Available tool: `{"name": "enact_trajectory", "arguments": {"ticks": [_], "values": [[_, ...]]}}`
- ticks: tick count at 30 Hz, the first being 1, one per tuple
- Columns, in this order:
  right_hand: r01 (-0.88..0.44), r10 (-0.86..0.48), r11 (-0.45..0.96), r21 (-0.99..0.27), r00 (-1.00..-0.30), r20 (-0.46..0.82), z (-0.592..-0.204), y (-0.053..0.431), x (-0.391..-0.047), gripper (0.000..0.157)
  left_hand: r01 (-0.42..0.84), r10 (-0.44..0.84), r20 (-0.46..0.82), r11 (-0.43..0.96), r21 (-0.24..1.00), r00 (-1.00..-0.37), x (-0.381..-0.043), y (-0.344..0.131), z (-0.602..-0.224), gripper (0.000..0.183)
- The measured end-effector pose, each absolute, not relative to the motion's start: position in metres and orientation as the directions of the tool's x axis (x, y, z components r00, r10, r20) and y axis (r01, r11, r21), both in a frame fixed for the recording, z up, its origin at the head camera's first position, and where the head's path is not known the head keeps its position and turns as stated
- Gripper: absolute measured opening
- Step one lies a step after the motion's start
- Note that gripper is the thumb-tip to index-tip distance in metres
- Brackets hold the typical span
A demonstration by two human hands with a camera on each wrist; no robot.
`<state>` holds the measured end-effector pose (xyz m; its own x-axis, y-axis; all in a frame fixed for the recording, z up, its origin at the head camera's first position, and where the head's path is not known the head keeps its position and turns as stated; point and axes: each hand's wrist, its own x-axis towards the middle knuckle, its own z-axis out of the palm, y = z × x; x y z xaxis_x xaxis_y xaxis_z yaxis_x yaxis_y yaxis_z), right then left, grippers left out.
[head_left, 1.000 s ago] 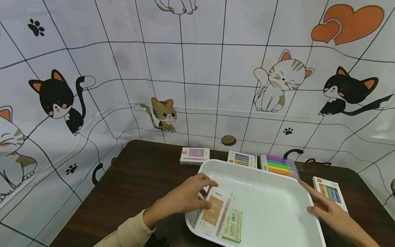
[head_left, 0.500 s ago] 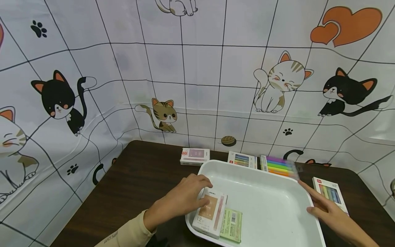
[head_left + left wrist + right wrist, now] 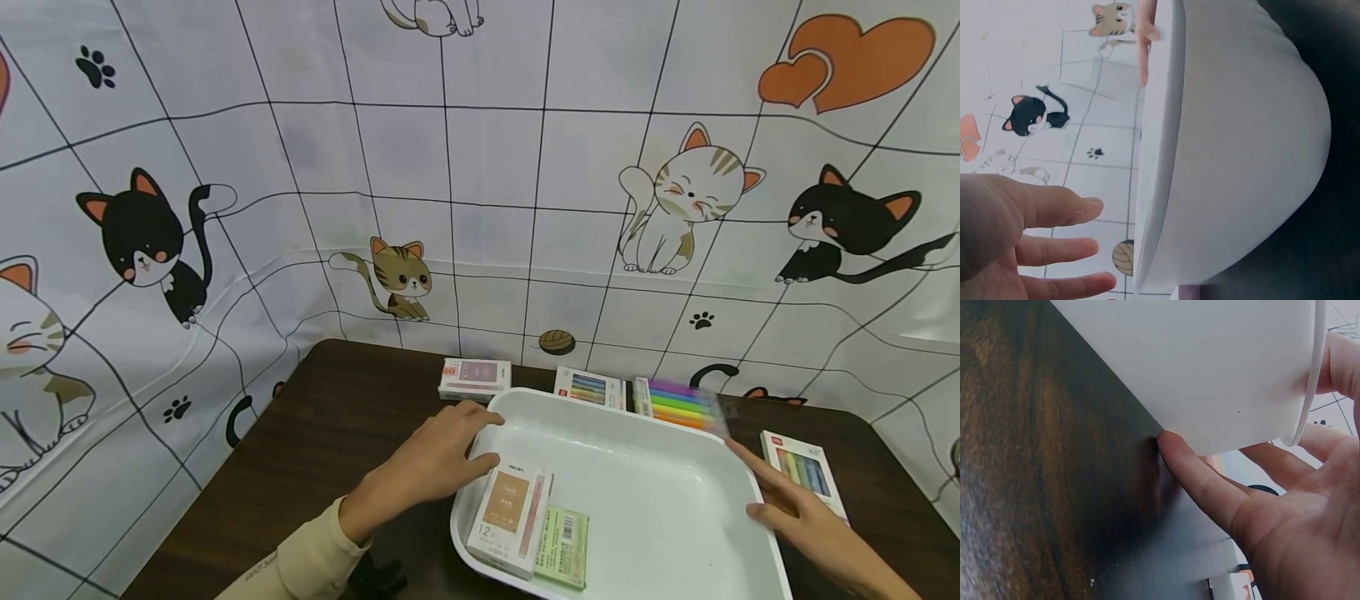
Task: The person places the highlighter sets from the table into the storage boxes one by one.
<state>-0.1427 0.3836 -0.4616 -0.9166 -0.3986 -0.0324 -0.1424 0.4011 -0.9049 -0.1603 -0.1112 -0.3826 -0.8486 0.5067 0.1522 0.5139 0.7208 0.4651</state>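
A white plastic tray (image 3: 645, 500) sits on the dark table. In its left end lies a white box (image 3: 510, 517) with a brown panel, overlapping a light green pack (image 3: 564, 546) that has a barcode. My left hand (image 3: 427, 462) hovers by the tray's left rim with fingers spread and nothing held. The left wrist view shows that hand (image 3: 1035, 244) beside the tray's outer wall (image 3: 1247, 137). On the right, my right hand (image 3: 798, 508) grips the tray's side: thumb over the rim, fingers along the outer wall, as the right wrist view shows of the hand (image 3: 1285, 500).
Behind the tray stand a white box with a mauve panel (image 3: 475, 379), a box with coloured stripes (image 3: 590, 388) and a clear rainbow-coloured pack (image 3: 678, 406). Another striped box (image 3: 804, 471) lies right of the tray. A cat-print sheet (image 3: 487, 167) hangs behind the table (image 3: 352, 425).
My left hand has let go of the white box and drawn back left to the rim. The box lies slightly further left and lower. My right hand has stayed in place.
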Motion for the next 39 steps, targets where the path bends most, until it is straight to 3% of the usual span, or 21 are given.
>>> {"name": "enact_trajectory", "arguments": {"ticks": [10, 25, 39], "values": [[-0.151, -0.399, 0.395, -0.906, -0.917, -0.021, -0.462, 0.384, -0.142, 0.069, 0.443, 0.438, 0.14, 0.732, 0.518, -0.888, -0.174, -0.125, -0.387, 0.046], [-0.141, -0.408, 0.386, -0.912, -0.912, -0.031, -0.461, 0.384, -0.143, 0.069, 0.327, 0.338, 0.07, 0.807, 0.492, -0.939, -0.199, -0.14, -0.407, 0.051], [-0.122, -0.402, 0.394, -0.911, -0.914, -0.052, -0.46, 0.383, -0.143, 0.069, 0.334, 0.347, 0.066, 0.804, 0.492, -0.935, -0.22, -0.151, -0.433, 0.062]]}}
